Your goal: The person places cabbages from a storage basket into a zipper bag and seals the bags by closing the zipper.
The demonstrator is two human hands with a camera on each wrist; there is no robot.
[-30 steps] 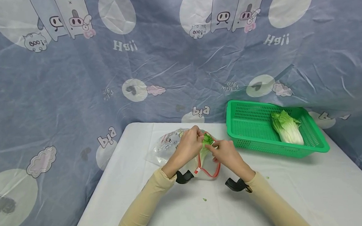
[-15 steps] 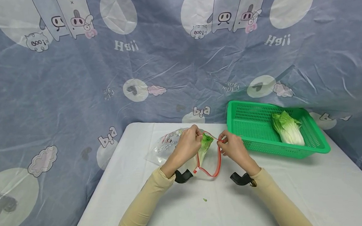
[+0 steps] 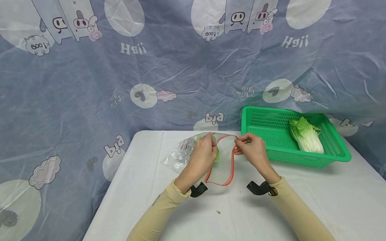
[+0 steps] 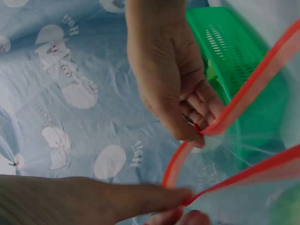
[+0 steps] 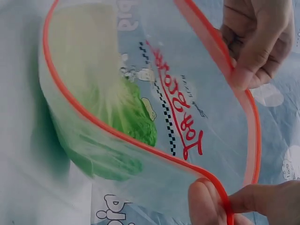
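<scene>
A clear zip bag [image 3: 180, 155] with a red zip edge [image 3: 232, 169] is held above the white table, its mouth spread towards the person. My left hand [image 3: 201, 152] pinches one side of the zip edge between thumb and fingers. On the opposite side, the thumb and fingers of my right hand [image 3: 254, 148] grip the red strip. Inside the bag lies a napa cabbage [image 5: 133, 117], its green leaves pointing to the mouth in the head view. Red lettering [image 5: 178, 112] shows on the bag's wall.
A green perforated basket [image 3: 270, 151] stands at the back right, holding another napa cabbage [image 3: 306, 136]. A small green leaf scrap [image 3: 218, 212] lies on the white table [image 3: 198, 229]. Behind hangs a grey-blue printed cloth [image 3: 183, 70].
My right hand has moved right and away from the cabbage, taking the zip edge with it. The bag's mouth has widened, and the cabbage shows less at the mouth. My left hand has barely moved.
</scene>
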